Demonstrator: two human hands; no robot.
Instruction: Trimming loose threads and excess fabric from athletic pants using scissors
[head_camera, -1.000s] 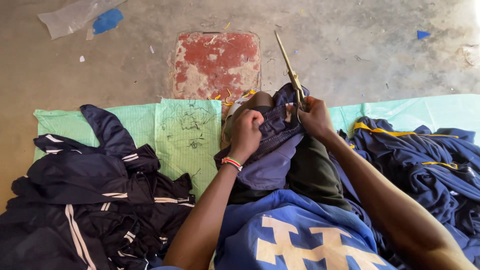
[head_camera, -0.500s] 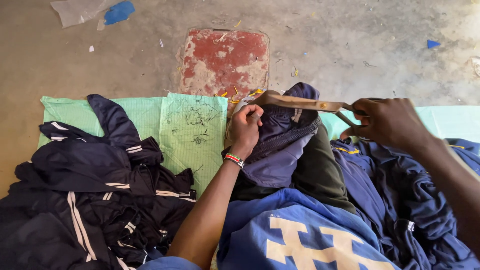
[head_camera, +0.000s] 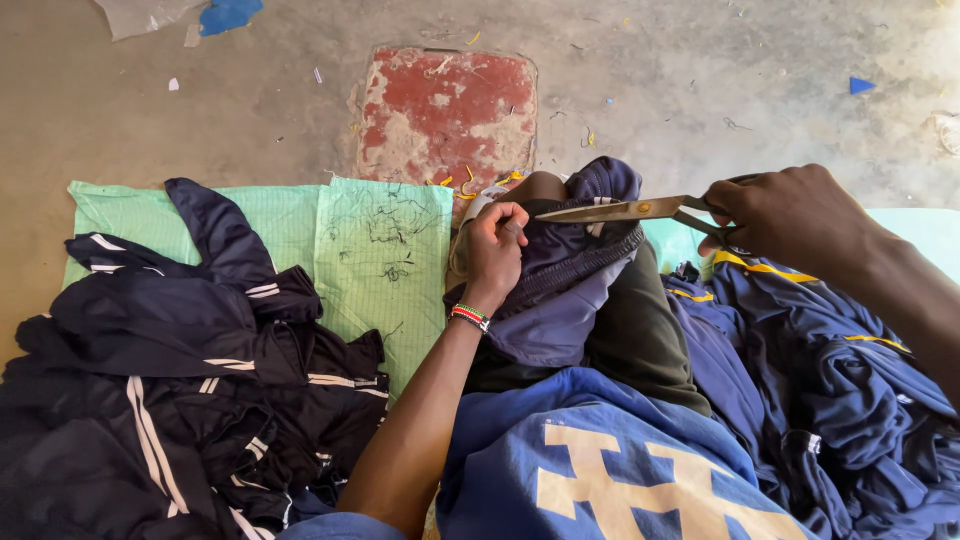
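Observation:
My left hand (head_camera: 497, 250) pinches the ribbed edge of a dark blue garment (head_camera: 570, 290) draped over my raised knee. A beaded bracelet sits on that wrist. My right hand (head_camera: 790, 215) grips the handles of brass-coloured scissors (head_camera: 625, 210), which lie level with the blades pointing left, the tips close to my left fingers and the garment's edge. The blades look nearly closed.
A heap of dark navy garments with white stripes (head_camera: 170, 380) lies at the left on a green cloth (head_camera: 385, 260). Blue garments with yellow piping (head_camera: 830, 380) pile at the right. Beyond is a concrete floor with a red patch (head_camera: 445, 110) and scraps.
The scissors have swung from pointing up to lying level, then slid left toward the garment edge. My right hand moved out to the right. My left hand kept its hold.

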